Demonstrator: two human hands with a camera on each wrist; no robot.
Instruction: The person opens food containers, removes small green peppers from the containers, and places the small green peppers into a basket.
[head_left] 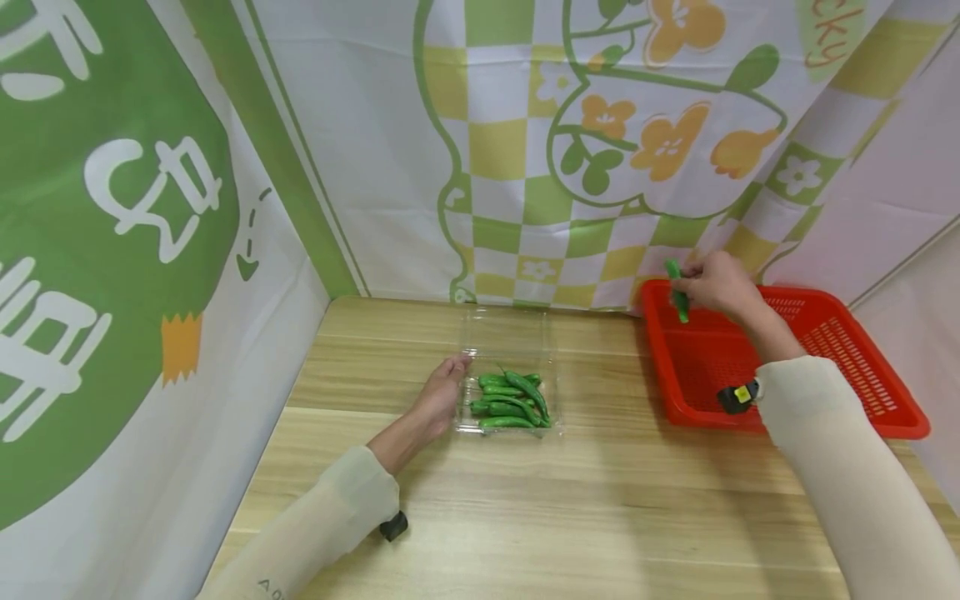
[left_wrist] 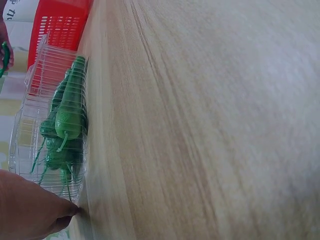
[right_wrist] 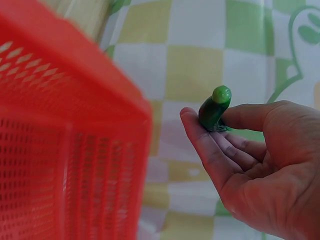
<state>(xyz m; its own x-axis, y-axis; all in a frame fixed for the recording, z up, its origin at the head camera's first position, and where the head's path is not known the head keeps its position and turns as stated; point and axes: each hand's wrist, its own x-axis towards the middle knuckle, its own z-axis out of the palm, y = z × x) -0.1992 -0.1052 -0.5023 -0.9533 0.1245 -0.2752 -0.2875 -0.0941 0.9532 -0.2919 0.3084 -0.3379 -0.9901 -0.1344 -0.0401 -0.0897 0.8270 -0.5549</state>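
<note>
My right hand (head_left: 722,287) pinches a green chili pepper (head_left: 677,292) between thumb and fingers, above the far left corner of the red plastic basket (head_left: 663,375). In the right wrist view the pepper (right_wrist: 214,110) points its blunt pale end toward the camera, beside the basket wall (right_wrist: 105,100). My left hand (head_left: 438,396) grips the left side of a clear plastic clamshell box (head_left: 504,329), whose lid stands open at the back. Several green chili peppers (head_left: 510,404) lie in the box. The left wrist view shows the left thumb and fingers (left_wrist: 35,207) at the box's near end.
Box and basket stand on a light wooden table (head_left: 525,508), the basket at the right. A printed cloth (head_left: 510,167) with checks and flowers hangs along the table's back edge. Another green and white cloth (head_left: 112,250) hangs on the left.
</note>
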